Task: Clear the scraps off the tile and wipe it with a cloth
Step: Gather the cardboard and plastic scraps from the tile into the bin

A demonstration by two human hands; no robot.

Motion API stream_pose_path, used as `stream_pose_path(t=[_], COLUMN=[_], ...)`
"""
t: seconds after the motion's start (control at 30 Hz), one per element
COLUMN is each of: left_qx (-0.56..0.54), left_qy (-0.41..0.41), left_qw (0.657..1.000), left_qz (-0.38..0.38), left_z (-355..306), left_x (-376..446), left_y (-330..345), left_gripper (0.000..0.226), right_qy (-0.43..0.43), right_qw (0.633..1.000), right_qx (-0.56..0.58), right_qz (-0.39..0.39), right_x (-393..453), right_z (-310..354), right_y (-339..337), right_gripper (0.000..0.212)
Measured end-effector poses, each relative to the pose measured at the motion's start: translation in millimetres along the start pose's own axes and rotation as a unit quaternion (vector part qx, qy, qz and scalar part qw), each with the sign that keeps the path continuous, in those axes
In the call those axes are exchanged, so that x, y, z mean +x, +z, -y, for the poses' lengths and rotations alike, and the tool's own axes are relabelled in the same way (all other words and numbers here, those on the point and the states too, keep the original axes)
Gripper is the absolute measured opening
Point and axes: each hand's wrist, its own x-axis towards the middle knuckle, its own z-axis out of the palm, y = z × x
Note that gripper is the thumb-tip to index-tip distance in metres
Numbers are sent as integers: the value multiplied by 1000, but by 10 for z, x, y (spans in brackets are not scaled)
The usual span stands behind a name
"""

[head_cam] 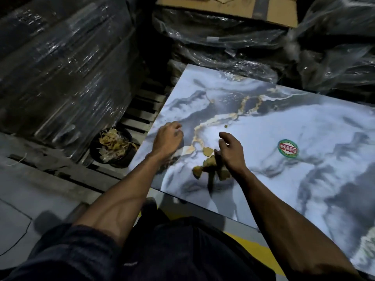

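Right hand (231, 152) over, perhaps touching, scraps (209, 164) on tile (284, 118)

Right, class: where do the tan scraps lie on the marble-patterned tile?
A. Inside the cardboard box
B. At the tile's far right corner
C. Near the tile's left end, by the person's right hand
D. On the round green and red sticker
C: the scraps sit on the tile beside the right hand, well left of the sticker.

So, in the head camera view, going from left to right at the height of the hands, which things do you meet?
Black bowl of scraps → left hand → tan scraps on the tile → right hand → round green and red sticker.
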Motion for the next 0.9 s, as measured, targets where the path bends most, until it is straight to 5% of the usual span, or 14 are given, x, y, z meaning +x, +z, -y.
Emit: stream_pose_path(t=[0.13, 0.27, 0.47, 0.57, 0.73, 0.9], left_qx=[45, 203, 296, 303, 231, 134], left_qy=[59, 167, 266, 327, 343, 267], left_qw=[987, 933, 875, 856, 883, 932], left_qz=[140, 246, 275, 260, 222, 203], left_z=[-143, -149, -256, -228, -2, 133], left_x=[-239, -350, -277, -220, -158, -130], left_y=[293, 593, 944, 898, 706, 574], left_gripper=[68, 96, 78, 61, 35, 41], right_qy=[38, 49, 0, -21, -57, -63], right_qw=[999, 998, 997, 993, 970, 936], right_qx=[-7, -24, -72, -112, -238, -344], right_qz=[-15, -25, -13, -15, -16, -48], right_x=[-209, -434, -645, -699, -739, -765], right_z=[-340, -558, -653, -732, -769, -678], right_y=[-345, -498, -440, -372, -245, -25], right_gripper=[37, 39, 44, 28, 41, 54])
